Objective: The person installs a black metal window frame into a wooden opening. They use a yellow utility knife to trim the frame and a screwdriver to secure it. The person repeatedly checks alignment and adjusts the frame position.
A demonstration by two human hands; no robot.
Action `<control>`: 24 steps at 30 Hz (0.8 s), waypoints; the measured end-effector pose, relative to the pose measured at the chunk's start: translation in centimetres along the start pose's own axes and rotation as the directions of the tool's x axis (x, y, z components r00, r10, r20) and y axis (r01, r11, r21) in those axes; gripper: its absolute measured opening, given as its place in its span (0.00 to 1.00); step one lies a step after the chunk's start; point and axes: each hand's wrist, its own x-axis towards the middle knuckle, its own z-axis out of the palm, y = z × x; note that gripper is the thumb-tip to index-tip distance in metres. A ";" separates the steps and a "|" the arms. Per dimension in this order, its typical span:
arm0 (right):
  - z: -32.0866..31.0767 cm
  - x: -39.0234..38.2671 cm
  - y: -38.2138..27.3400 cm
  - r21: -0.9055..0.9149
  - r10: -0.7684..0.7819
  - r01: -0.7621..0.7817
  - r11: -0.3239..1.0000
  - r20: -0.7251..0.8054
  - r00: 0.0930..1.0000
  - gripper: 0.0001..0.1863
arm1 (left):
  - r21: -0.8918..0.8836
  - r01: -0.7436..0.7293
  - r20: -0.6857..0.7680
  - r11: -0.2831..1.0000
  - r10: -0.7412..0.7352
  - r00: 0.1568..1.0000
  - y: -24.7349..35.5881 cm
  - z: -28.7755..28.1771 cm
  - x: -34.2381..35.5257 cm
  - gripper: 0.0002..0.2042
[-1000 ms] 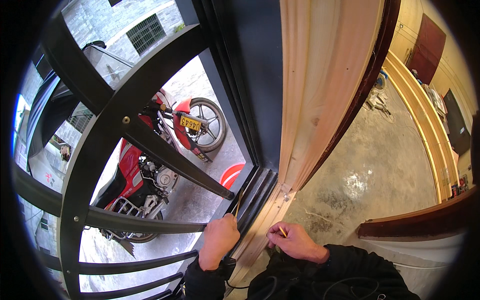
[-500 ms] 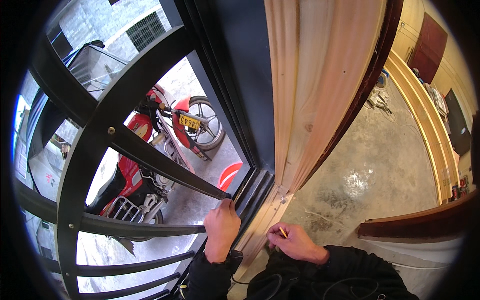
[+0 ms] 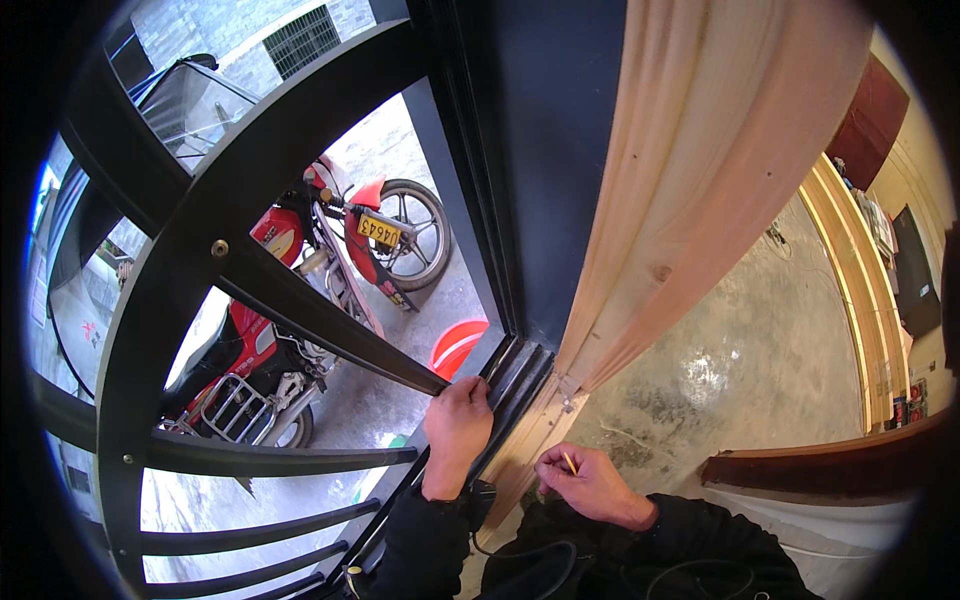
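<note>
The left hand point(image 3: 458, 425) reaches up and forward, fingers curled over and gripping, wrist straight in a dark sleeve. The right hand point(image 3: 590, 482) sits lower, fingers pinched together, knuckles up.

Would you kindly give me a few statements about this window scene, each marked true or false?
1. The left hand rests on the dark window frame. True.
2. The right hand holds a hammer. False: it holds a thin yellow pencil.
3. A red motorcycle stands outside behind the black bars. True.
4. A pale wooden board stands against the frame's right side. True.
5. The floor indoors is covered with carpet. False: it looks like bare, shiny concrete.
6. A blue bucket sits outside by the sill. False: the round object there is orange-red.
</note>
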 end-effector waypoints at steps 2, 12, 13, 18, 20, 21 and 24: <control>0.0 0.1 -0.1 0.033 -0.013 0.013 0.999 -0.008 1.000 0.13 | -0.037 -0.010 -0.021 0.999 0.009 1.000 0.1 0.5 0.1 0.08; -0.2 0.9 -3.2 0.029 -0.417 0.424 0.905 -0.129 0.899 0.22 | -0.052 -0.045 -0.111 0.998 0.039 0.993 0.4 1.6 0.0 0.09; -0.1 1.2 -3.5 -0.086 -0.587 0.581 0.810 -0.153 0.795 0.22 | -0.070 -0.053 -0.113 0.996 0.045 0.993 0.4 1.6 0.0 0.09; -2.0 1.5 -4.3 -0.614 -0.734 0.579 0.536 0.001 0.679 0.18 | -0.142 -0.103 -0.140 0.984 0.083 0.987 0.2 1.7 0.2 0.08; -2.2 1.1 -4.1 -0.676 -0.673 0.508 0.534 0.024 0.739 0.16 | -0.178 -0.112 -0.135 0.978 0.089 0.987 -0.1 1.5 0.1 0.08; -2.2 1.1 -3.9 -0.669 -0.662 0.507 0.543 0.029 0.749 0.15 | -0.162 -0.107 -0.122 0.981 0.088 0.989 -0.2 1.4 0.1 0.08; -1.3 1.5 -3.7 -0.642 -0.684 0.514 0.568 -0.021 0.729 0.12 | -0.161 -0.112 -0.129 0.981 0.091 0.987 -0.5 1.3 0.0 0.08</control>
